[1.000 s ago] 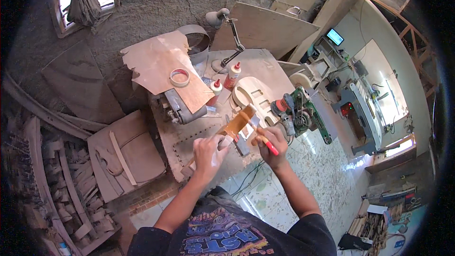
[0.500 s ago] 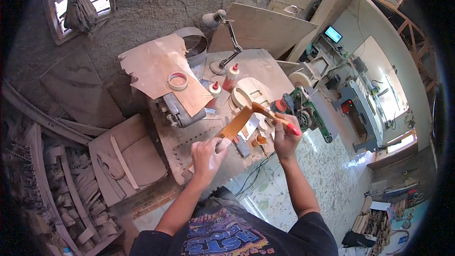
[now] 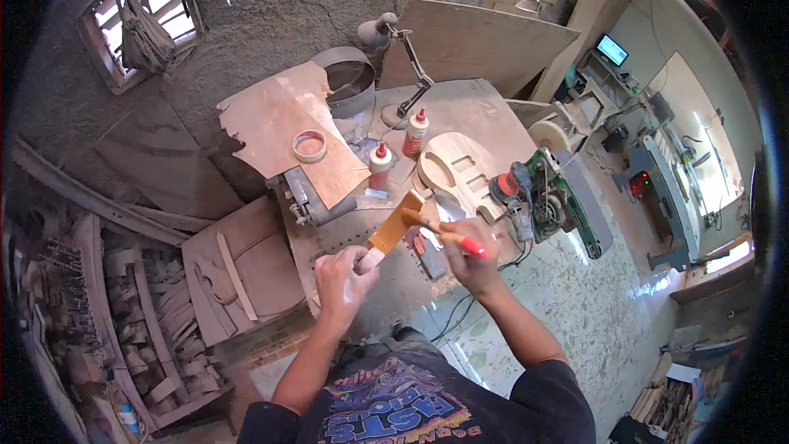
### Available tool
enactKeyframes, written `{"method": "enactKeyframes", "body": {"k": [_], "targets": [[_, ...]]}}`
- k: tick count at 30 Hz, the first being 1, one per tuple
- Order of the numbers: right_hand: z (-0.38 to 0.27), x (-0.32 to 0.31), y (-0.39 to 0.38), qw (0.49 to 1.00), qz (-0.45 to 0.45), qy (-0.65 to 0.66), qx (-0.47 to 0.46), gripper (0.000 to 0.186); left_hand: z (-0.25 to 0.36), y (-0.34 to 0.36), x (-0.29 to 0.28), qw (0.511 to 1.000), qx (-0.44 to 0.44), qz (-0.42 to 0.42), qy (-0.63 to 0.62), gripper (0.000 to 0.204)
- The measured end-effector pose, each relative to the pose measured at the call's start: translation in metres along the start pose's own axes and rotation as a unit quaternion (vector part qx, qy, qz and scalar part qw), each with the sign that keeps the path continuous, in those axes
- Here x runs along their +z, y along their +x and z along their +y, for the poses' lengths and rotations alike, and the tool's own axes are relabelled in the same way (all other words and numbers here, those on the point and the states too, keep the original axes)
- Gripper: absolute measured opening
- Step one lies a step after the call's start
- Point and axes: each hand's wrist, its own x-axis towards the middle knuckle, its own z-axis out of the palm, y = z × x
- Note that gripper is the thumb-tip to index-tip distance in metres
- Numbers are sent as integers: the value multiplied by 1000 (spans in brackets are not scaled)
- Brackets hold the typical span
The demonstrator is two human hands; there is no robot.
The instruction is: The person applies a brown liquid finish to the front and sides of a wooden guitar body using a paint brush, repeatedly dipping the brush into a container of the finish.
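My left hand point(image 3: 337, 284) is closed on the pale end of a flat wooden strip point(image 3: 393, 222), which is coated glossy amber over most of its length and tilts up and away above the table. A paintbrush point(image 3: 448, 235) with a red-tipped wooden handle is gripped in my right hand point(image 3: 480, 267). Its dark bristles meet the strip's amber face near the upper end. Below the strip, a grey block point(image 3: 429, 261) lies on the worktable. Behind my hands rests a pale wooden guitar body point(image 3: 444, 154) with cut-out pockets.
Two red-capped glue bottles point(image 3: 380, 166) stand beyond the strip. A tape roll point(image 3: 309, 145) sits on thin wood sheets point(image 3: 275, 115) at the left. At the back stands a desk lamp point(image 3: 380, 30). A green-framed belt machine point(image 3: 552, 201) and an orange-and-grey power tool point(image 3: 518, 181) are right.
My right hand has moved left and down, bringing the bristles from the strip's far tip onto its face. The amber jar seen earlier is now hidden. The whole view has shifted slightly.
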Motion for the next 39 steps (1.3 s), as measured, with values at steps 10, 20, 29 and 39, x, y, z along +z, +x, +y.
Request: {"method": "enactKeyframes", "body": {"k": [10, 20, 29, 39], "targets": [[49, -8, 11, 947, 79, 229, 210, 20, 26, -2, 6, 994, -56, -18, 87, 36], [101, 2, 12, 841, 79, 386, 370, 28, 41, -6, 19, 987, -92, -24, 128, 39], [116, -6, 4, 874, 86, 367, 308, 31, 40, -15, 14, 989, -62, -32, 132, 38], [99, -12, 2, 747, 114, 517, 402, 30, 39, -15, 6, 989, -77, -42, 115, 39]]}}
